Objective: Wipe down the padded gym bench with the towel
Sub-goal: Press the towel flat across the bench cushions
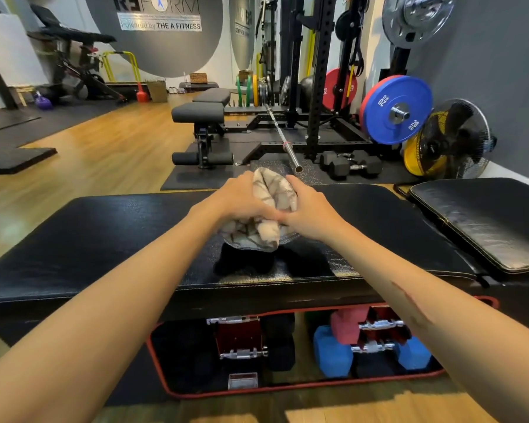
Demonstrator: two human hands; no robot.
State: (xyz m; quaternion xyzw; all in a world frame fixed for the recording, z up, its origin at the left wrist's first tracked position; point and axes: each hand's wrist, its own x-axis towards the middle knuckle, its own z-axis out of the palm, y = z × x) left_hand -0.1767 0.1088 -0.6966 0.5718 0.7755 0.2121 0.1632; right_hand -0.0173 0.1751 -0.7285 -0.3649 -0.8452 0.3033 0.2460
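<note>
A black padded bench (98,239) runs across the view in front of me, its surface shiny. Above its middle, both hands hold a bunched beige towel (271,203) with brown lines. My left hand (237,198) grips the towel's left side. My right hand (310,209) grips its right side. The towel's lower end hangs just over the pad and casts a dark shadow on it; I cannot tell whether it touches.
A second black pad (483,221) angles up at the right. Under the bench, a red-edged mat (287,389) holds several dumbbells (376,346). Beyond stand another bench (200,117), a barbell (283,138), a rack with weight plates (397,109), and a floor fan (452,138).
</note>
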